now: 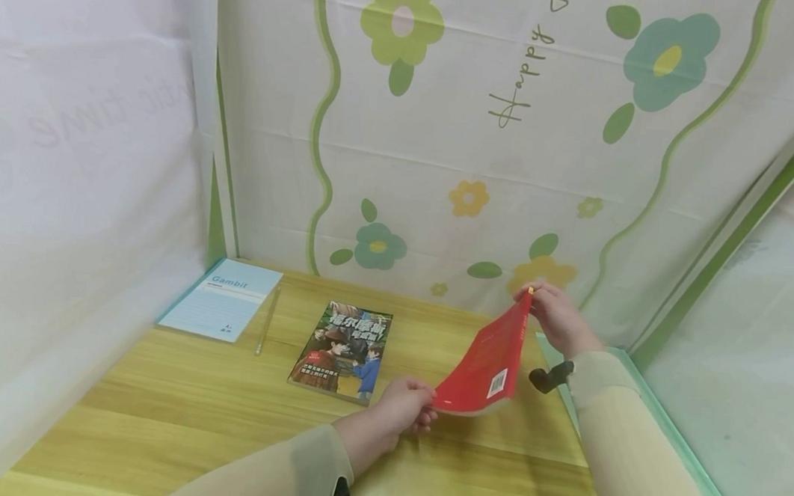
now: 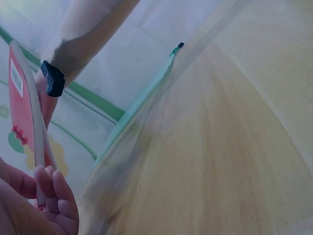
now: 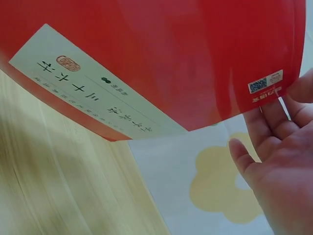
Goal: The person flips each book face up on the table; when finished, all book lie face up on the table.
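A thin red paperback book (image 1: 482, 357) is tilted up over the wooden table, its back cover with a white barcode label facing the head camera. My left hand (image 1: 395, 413) pinches its lower left corner; thumb and fingers lie on either side of the pages in the left wrist view (image 2: 49, 200). At the opposite top corner by the spine, my right hand (image 1: 558, 316) grips the book. The right wrist view shows the front cover (image 3: 220, 63) with a white title panel and a small code sticker near the right hand's fingers (image 3: 274, 122).
An illustrated comic-style book (image 1: 344, 350) lies flat left of the red one. Farther left are a light blue "Gambit" notebook (image 1: 222, 299) and a pencil (image 1: 268, 320). White floral-printed cloth walls (image 1: 443, 145) enclose the table's back and sides, with green trim (image 2: 142, 105) along the right.
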The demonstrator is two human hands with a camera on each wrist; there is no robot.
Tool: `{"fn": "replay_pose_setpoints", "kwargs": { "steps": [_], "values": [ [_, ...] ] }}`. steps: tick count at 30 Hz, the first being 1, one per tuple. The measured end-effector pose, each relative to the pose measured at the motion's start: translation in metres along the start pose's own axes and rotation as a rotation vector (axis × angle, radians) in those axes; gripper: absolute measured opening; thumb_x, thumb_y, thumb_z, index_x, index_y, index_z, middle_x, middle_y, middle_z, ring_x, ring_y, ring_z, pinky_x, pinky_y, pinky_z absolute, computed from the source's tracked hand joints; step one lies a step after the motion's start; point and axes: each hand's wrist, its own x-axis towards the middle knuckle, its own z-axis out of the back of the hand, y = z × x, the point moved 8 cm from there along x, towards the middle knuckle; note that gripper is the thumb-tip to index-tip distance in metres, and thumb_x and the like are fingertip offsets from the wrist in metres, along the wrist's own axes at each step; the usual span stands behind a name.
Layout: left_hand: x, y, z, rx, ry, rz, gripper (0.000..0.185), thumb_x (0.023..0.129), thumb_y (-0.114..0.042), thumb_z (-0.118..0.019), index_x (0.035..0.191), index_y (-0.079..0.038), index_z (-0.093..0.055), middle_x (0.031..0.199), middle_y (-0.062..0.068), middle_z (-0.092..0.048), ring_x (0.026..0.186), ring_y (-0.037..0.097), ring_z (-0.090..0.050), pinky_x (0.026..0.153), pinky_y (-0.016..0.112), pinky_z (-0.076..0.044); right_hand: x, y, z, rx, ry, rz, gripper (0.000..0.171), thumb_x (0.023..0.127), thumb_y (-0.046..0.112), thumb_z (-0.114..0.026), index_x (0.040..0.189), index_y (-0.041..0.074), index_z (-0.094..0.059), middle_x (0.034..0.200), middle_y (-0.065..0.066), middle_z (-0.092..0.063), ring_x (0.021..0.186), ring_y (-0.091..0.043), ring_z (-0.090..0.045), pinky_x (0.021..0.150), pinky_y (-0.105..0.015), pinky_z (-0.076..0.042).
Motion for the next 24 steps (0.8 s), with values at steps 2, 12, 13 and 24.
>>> {"fn": "replay_pose_setpoints", "kwargs": {
  "steps": [2, 12, 13, 24],
  "values": [
    [0.000, -0.001, 0.000, -0.001, 0.003, -0.006, 0.008, 0.095, -0.005, -0.058, 0.096, 0.002, -0.062, 0.069, 0.008, -0.062, 0.052, 0.009, -0.052, 0.051, 0.024, -0.053, 0.000, 0.000, 0.000, 0.009, -0.008, 0.000, 0.023, 0.103, 0.003, -0.044, 0.102, -0.011, -0.061, 0.102, -0.009, -0.059, 0.102, -0.027, -0.054, 0.091, -0.026, -0.049],
    [-0.001, -0.004, -0.008, -0.072, 0.078, 0.022, 0.035, 0.074, 0.013, -0.046, 0.105, 0.008, -0.061, 0.089, 0.023, -0.068, 0.061, 0.019, -0.062, 0.060, 0.032, -0.059, 0.004, 0.002, 0.006, 0.011, -0.081, -0.012, 0.029, 0.102, -0.002, -0.041, 0.091, 0.011, -0.065, 0.094, 0.004, -0.061, 0.098, -0.013, -0.056, 0.101, -0.036, -0.041],
    [-0.001, -0.003, -0.009, -0.063, 0.080, 0.018, 0.036, 0.073, 0.015, -0.047, 0.106, 0.008, -0.060, 0.090, 0.024, -0.067, 0.064, 0.022, -0.064, 0.060, 0.033, -0.060, 0.004, 0.003, 0.007, 0.005, -0.086, -0.010, 0.028, 0.102, -0.001, -0.040, 0.092, 0.009, -0.064, 0.095, 0.003, -0.060, 0.098, -0.013, -0.056, 0.099, -0.034, -0.042],
    [0.001, -0.002, -0.010, 0.015, 0.032, -0.076, 0.035, 0.074, 0.014, -0.065, 0.106, 0.008, -0.054, 0.091, 0.015, -0.061, 0.073, 0.034, -0.068, 0.068, 0.041, -0.061, 0.002, 0.002, 0.007, 0.013, -0.127, -0.033, 0.020, 0.103, 0.003, -0.043, 0.096, 0.006, -0.062, 0.096, 0.001, -0.059, 0.099, -0.015, -0.057, 0.098, -0.032, -0.044]
  ]
}}
